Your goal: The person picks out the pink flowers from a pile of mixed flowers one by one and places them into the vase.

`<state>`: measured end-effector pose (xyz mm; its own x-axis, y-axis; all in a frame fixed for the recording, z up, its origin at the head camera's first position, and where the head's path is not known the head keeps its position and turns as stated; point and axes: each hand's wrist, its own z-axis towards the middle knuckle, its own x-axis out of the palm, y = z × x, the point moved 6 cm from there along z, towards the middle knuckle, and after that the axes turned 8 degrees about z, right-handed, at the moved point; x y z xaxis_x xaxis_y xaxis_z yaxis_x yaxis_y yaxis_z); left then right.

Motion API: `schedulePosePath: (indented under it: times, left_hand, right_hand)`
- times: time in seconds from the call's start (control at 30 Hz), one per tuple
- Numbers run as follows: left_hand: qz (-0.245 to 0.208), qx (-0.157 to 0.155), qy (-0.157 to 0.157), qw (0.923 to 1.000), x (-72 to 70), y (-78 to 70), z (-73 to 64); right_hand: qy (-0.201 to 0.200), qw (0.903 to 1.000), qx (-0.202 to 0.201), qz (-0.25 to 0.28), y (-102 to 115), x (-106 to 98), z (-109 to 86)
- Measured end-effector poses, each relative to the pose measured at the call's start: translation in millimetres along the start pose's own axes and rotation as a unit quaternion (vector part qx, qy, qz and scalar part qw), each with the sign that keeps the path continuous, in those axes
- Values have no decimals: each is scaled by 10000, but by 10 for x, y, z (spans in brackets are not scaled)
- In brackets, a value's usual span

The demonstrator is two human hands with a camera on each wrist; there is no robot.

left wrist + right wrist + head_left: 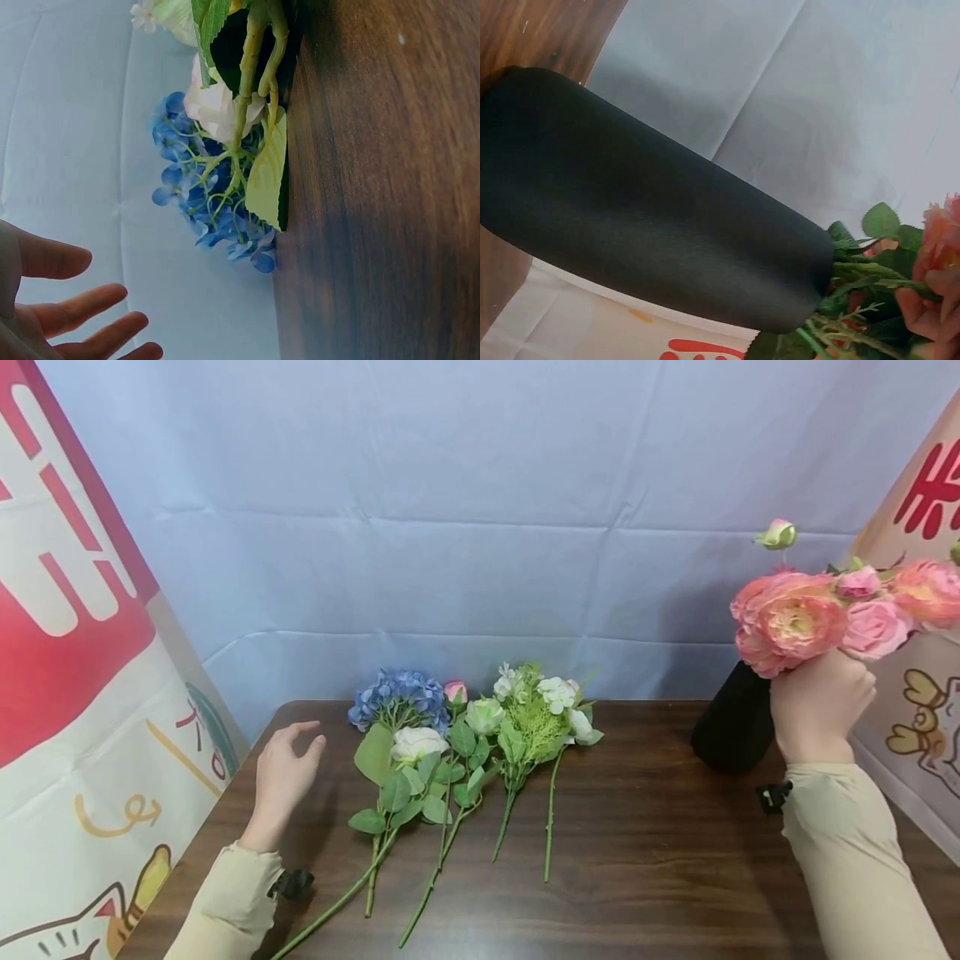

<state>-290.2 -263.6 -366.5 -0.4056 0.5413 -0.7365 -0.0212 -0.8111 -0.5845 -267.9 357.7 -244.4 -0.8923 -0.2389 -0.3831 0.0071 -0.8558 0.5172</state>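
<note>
My right hand (821, 706) grips a flower stem (881, 271) just above the mouth of the black vase (652, 202), below pink and coral blooms (795, 618). Several green stems run into the vase mouth, and how deep they reach is hidden. The vase stands on the table at the right. Over the table's left side hovers my left hand (285, 781), fingers apart and holding nothing. Nearest to it lie a blue hydrangea (401, 697) and a white rose (418, 743), which also show in the left wrist view.
Beside the rose lie a pale green flower (484, 716), a pink bud (455, 692) and a white-and-green sprig (536, 727), stems towards the front of the brown table (637, 843). A pale blue cloth (480, 568) hangs behind; printed cloths hang at both sides.
</note>
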Motion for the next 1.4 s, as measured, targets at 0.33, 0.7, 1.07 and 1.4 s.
schedulePosePath:
  times: [0.33, 0.7, 1.07, 1.4]
  left_hand:
    - [-6, 52, -33, 10000, 16, 6, 12]
    - [-39, 91, 185, 9998, 81, -61, 15]
    - [-370, 107, 487, 9981, 258, -329, 39]
    - [-525, 158, 440, 9975, 447, -665, 82]
  right_hand:
    - [196, 9995, 88, 250, -25, 64, 20]
    - [-657, 9963, 104, 547, -63, -57, -72]
    - [-493, 9977, 129, 448, 9, -141, -182]
    - [643, 9949, 744, -228, 106, -199, -293]
